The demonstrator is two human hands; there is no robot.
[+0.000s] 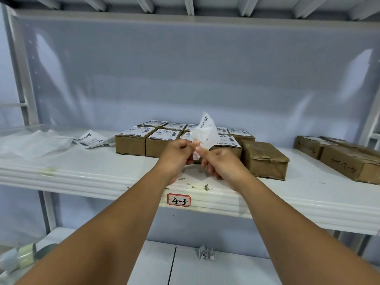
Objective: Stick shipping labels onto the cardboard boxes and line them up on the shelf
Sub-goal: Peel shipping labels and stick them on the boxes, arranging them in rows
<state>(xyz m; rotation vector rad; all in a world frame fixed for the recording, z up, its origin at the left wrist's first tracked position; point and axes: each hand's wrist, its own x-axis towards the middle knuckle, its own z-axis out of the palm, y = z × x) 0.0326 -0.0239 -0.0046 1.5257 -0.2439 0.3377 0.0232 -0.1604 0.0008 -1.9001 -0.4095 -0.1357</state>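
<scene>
Both hands are raised over the front of the white shelf (86,171). My left hand (176,155) and my right hand (218,163) pinch the lower corner of a white shipping label (205,131), which curls upward between them. Behind the label, several labelled cardboard boxes (131,140) stand in rows. One unlabelled cardboard box (265,159) sits just right of my right hand. Loose labels (90,138) lie on the shelf to the left.
Two more brown boxes (347,161) with handwriting lie at the far right. Crumpled backing sheets (35,142) are piled at the left. Paper scraps (206,187) lie near the shelf edge tag "4-3" (178,200). A crumpled paper (205,253) lies below.
</scene>
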